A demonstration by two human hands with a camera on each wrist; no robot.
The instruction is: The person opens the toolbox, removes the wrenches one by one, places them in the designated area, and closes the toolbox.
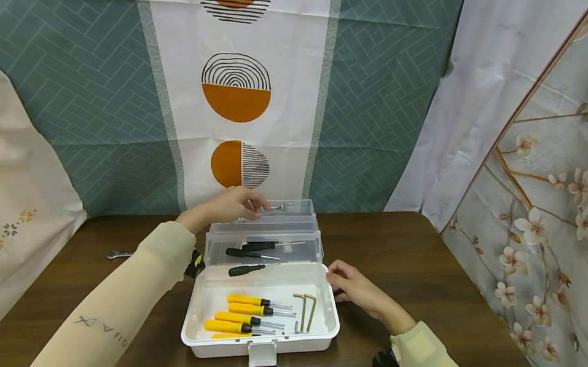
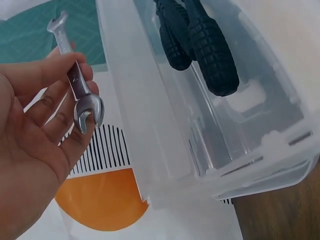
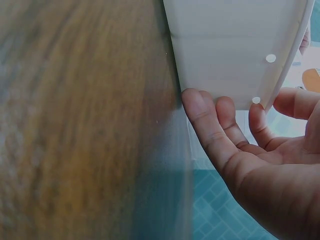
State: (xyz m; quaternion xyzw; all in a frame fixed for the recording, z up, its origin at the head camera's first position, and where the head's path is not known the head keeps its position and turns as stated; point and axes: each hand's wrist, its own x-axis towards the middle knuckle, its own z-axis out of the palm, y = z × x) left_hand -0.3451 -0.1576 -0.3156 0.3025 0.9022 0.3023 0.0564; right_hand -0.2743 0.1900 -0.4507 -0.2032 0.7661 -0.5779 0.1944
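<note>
My left hand [image 1: 238,202] is raised over the back of an open white toolbox [image 1: 331,331], level with its clear fold-out trays [image 1: 294,224]. It pinches a silver open-end wrench [image 2: 77,82] between thumb and fingers, above the topmost tray. My right hand [image 1: 360,291] grips the toolbox's right side near the back corner, thumb at the rim and fingertips against the outer wall. Black-handled screwdrivers [image 1: 260,246] lie in the clear trays. Several yellow-handled screwdrivers [image 1: 246,309] and two brass hex keys [image 1: 311,313] lie in the white bottom, beside smaller grey keys.
Another wrench [image 1: 119,255] lies on the brown table [image 1: 385,251], left of the toolbox and partly behind the left sleeve. A black and yellow object [image 1: 196,263] shows between that sleeve and the box. The latch [image 1: 263,354] hangs down in front. Patterned cloth hangs behind the table.
</note>
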